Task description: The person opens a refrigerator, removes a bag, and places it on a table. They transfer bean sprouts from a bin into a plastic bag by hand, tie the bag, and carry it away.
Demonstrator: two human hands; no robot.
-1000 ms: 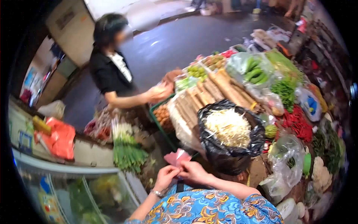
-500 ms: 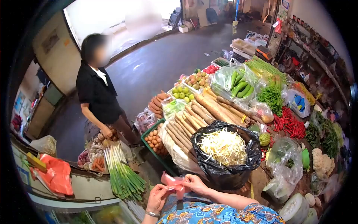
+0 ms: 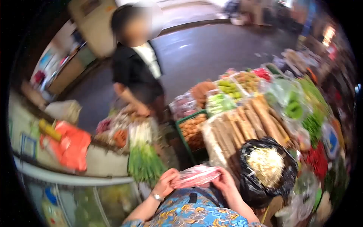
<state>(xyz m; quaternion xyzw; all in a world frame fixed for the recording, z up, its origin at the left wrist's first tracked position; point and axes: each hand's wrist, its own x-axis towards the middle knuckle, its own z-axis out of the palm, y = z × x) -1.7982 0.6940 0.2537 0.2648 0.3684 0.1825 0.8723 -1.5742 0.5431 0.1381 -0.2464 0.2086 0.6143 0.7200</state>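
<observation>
A pink plastic bag (image 3: 196, 176) is stretched flat between my two hands, low in the middle of the view. My left hand (image 3: 165, 184) grips its left end, with a bracelet at the wrist. Closed on the bag's right end is my right hand (image 3: 226, 181). To the right of my right hand, a black plastic bag (image 3: 247, 189) holds white bean sprouts (image 3: 265, 166). Green onions (image 3: 143, 157) lie to the left of my left hand. Motion blurs parts of the picture.
A person (image 3: 138, 72) in dark clothes stands across the stall, one hand by the garlic-like vegetables. Long brown roots (image 3: 245, 121), a green crate of eggs (image 3: 193, 130) and red peppers (image 3: 317, 160) lie ahead and right. A red bag (image 3: 72, 145) is at left.
The view has turned left, so the stall shifts rightward. The pink bag, bunched between my hands before, is now spread wider as my hands have moved apart.
</observation>
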